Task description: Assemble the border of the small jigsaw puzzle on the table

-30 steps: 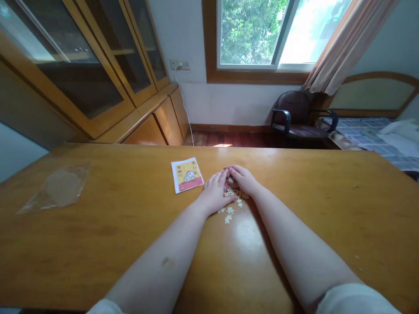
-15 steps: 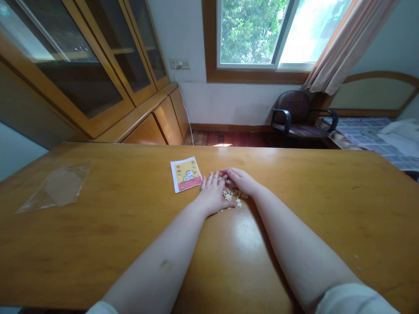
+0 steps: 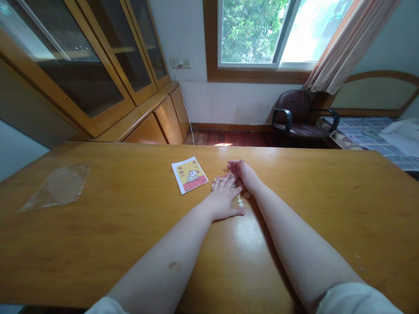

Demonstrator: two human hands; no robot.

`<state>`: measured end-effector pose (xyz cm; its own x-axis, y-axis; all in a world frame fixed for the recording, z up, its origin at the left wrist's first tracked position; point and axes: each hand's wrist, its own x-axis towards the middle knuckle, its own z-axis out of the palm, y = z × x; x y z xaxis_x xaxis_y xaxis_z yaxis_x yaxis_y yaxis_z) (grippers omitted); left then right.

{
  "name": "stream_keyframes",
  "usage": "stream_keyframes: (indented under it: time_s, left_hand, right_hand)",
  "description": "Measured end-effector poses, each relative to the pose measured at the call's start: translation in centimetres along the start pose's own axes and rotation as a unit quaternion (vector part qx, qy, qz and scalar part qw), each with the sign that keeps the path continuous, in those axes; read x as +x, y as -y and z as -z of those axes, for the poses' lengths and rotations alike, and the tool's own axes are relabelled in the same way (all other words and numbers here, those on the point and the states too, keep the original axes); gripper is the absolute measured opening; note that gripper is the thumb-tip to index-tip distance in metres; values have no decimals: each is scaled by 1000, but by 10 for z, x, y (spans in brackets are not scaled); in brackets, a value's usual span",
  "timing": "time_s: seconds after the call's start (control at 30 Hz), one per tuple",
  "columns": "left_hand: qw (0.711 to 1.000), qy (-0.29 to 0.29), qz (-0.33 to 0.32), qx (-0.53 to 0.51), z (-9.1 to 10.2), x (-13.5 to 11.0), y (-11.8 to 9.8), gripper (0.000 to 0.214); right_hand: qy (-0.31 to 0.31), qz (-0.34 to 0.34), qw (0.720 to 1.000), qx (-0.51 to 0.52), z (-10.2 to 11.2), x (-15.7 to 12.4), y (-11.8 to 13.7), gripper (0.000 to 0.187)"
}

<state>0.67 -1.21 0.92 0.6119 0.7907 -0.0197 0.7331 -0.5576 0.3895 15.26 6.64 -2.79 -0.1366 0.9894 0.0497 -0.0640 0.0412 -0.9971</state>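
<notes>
A small heap of jigsaw puzzle pieces [image 3: 240, 201] lies on the wooden table [image 3: 137, 226], partly covered by my hands. My left hand [image 3: 224, 199] rests palm down over the heap's near left side, its fingers spread and the thumb out to the right. On the far right of the heap, my right hand [image 3: 248, 176] stands on its edge with fingers stretched and slightly curved around the pieces. Left of the heap is a picture card [image 3: 190, 175] with a white cartoon animal on yellow and red.
A clear plastic bag [image 3: 60, 185] lies flat at the table's left. Beyond the far edge stand a dark office chair [image 3: 296, 109] and a bed [image 3: 366, 135]. A glass-door cabinet [image 3: 131, 109] rises at the left. Tiny specks lie at the right.
My left hand has moved right and nearer across the pieces. My right hand has tipped up and shifted slightly right. The card has turned a little and no longer touches the left hand.
</notes>
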Motion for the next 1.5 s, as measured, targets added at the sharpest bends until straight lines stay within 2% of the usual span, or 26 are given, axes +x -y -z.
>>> stream_keyframes:
  time_s: [0.13,0.23,0.4,0.6,0.67,0.77,0.83,0.93,1.0,1.07,1.27,1.5]
  left_hand:
    - [999,-31,7,11,0,2,-5,52]
    - [999,-47,-21,12,0,3,-8,38]
    - [997,-42,-57,12,-3,3,-10,31]
    - [997,-71,7,37,4,0,-6,26]
    - [997,-57,24,36,7,-6,-3,44]
    - [996,-28,79,41,3,-12,-1,92]
    - [991,-20,126,49,-5,-12,0,100]
    - [987,-29,146,62,-15,-3,1,90]
    - [985,-51,149,64,-18,4,2,85]
    - [985,-64,152,54,-18,10,3,80]
    - [980,-95,171,37,-13,14,7,63]
    - [980,-94,174,9,-11,16,4,60]
  right_hand:
    - [14,-19,997,79,-3,4,-5,65]
    - [7,-27,993,111,-4,3,-3,64]
    - [2,-61,988,144,-1,2,6,59]
    - [0,-63,986,154,2,4,6,59]
    - [-6,-39,991,125,3,3,4,60]
    - [-2,20,1000,13,3,-2,5,59]
    - [24,60,992,-105,1,-8,9,53]
    - [104,111,950,-272,-2,-15,17,40]
    - [127,122,929,-325,-5,-18,20,37]
    - [128,123,921,-347,-8,-20,22,37]
    - [110,127,922,-350,-13,-22,21,35]
    - [61,108,959,-255,-20,-24,18,37]
